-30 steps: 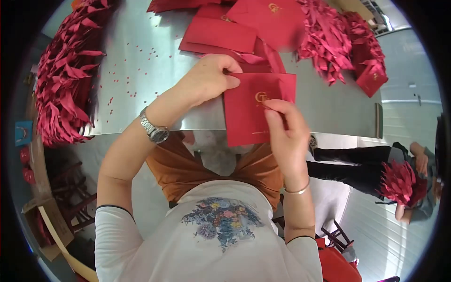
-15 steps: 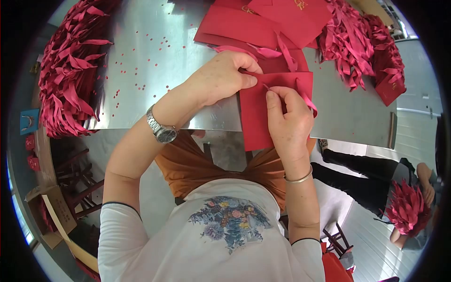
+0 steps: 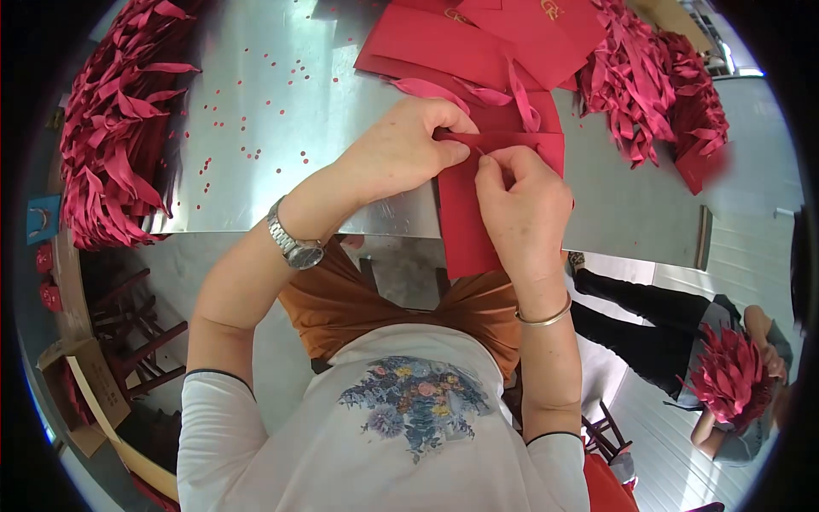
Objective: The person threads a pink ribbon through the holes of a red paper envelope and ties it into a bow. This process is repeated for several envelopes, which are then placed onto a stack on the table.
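A red paper bag (image 3: 465, 226) hangs over the near edge of the metal table. My left hand (image 3: 409, 141) pinches its top edge, thumb in front and the other fingers out of sight behind the paper. Against the front of the bag, just under that edge, my right hand (image 3: 529, 209) has thumb and forefinger closed on a thin ribbon tip (image 3: 480, 153); most of this ribbon is hidden by the hand. Just beyond both hands, pink ribbon ends (image 3: 522, 98) lie on more red bags (image 3: 435, 43).
Ribboned bags stand in a dense row (image 3: 119, 128) at left and in bunches (image 3: 631, 94) at right. Small red paper dots (image 3: 249, 154) dot the metal table (image 3: 341, 111). Another person (image 3: 742, 375) at lower right holds a red bundle. Stools and a cardboard box (image 3: 94, 384) are at lower left.
My right hand has shifted slightly left and up across the bag, covering the ribbon loop that showed beside it. My left hand keeps its hold on the top edge.
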A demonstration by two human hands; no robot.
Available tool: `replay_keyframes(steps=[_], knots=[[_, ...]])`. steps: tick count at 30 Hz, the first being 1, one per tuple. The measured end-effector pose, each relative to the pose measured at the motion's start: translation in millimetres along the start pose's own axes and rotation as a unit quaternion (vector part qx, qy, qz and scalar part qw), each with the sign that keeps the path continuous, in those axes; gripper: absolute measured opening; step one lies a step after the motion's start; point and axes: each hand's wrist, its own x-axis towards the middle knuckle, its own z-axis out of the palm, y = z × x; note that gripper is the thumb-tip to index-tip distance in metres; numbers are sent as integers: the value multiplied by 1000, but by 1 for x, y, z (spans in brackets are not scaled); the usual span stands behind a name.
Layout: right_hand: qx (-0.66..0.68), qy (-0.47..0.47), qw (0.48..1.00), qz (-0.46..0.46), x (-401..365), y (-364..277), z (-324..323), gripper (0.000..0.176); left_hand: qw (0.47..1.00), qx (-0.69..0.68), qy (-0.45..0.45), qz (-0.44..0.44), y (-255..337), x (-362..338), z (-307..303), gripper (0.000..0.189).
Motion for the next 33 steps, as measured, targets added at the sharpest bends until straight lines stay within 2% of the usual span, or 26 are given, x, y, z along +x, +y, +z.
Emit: replay_keyframes(steps=[1, 3, 4, 5, 6, 7, 8, 10, 11, 12, 13, 14, 15, 17, 20, 21, 22, 24, 26, 27, 28, 30, 31, 33], knots=[[-1, 0, 1000, 0, 1, -3, -1, 14, 1000, -6, 1, 2, 0, -1, 1, 18], [-144, -13, 988, -50, 5, -9, -4, 13, 1000, -12, 2, 4, -2, -2, 6, 18], [-145, -13, 988, -48, 7, -9, -4, 13, 996, 31, 50, 64, -6, -3, 10, 18], [-168, -2, 982, -89, 8, -9, -4, 13, 985, 73, 95, 123, -9, -6, 15, 18], [-191, 10, 973, -132, 11, -10, -4, 15, 977, 86, 110, 162, -10, -7, 19, 18], [-223, 7, 966, -131, 13, -13, -1, 13, 966, 99, 125, 206, -9, -7, 21, 18], [-260, 4, 958, -125, 12, -18, 1, 11, 958, 117, 135, 222, -8, -9, 23, 18], [-312, -36, 942, -120, 12, -28, -4, 9, 971, 111, 114, 180, -7, -11, 18, 22], [-299, -24, 944, -134, 11, -25, -4, 6, 972, 69, 118, 191, -12, -9, 16, 25], [-255, 24, 954, -155, 8, -17, 0, 12, 978, 68, 110, 161, -8, -10, 14, 27], [-226, 34, 963, -144, 6, -15, 1, 14, 978, 48, 115, 166, -12, -8, 15, 25], [-212, 10, 971, -111, 5, -17, 0, 17, 977, 69, 107, 172, -10, -9, 12, 25], [-139, 1, 985, -102, 6, -21, -5, 20, 975, 73, 93, 186, 1, -11, 10, 23], [-82, -19, 991, -101, 10, -12, -4, 17, 971, 67, 90, 211, 3, -11, 10, 21], [-69, -32, 991, -109, 9, -12, -9, 16, 975, 20, 88, 203, -11, -11, 6, 16], [-64, -30, 991, -116, 7, -11, -10, 17, 977, 4, 57, 203, -13, -6, 0, 12], [-71, -35, 990, -117, 6, -9, -6, 18, 980, 2, 63, 188, -12, -4, 0, 12], [-48, -13, 993, -110, 4, -9, -5, 18, 988, -52, 3, 148, -9, 3, -6, 17], [-12, -11, 993, -118, 3, -7, -8, 18, 998, -28, -20, 49, 11, 1, -11, 17], [-9, -19, 992, -124, 2, -6, -11, 18, 999, -44, 0, 20, 23, -1, -8, 12], [-1, -29, 991, -131, 0, -5, -11, 18, 999, -43, -2, 23, 21, 4, -10, 12], [11, -33, 990, -138, -2, -2, -10, 20, 979, 117, -84, 145, 14, 13, -23, 6], [-4, -33, 989, -147, -4, 1, -8, 21, 979, 126, -107, 120, 14, 16, -26, 4], [-12, -45, 987, -156, -9, -5, -10, 21, 924, 278, -122, 232, 15, 17, -30, 5]])
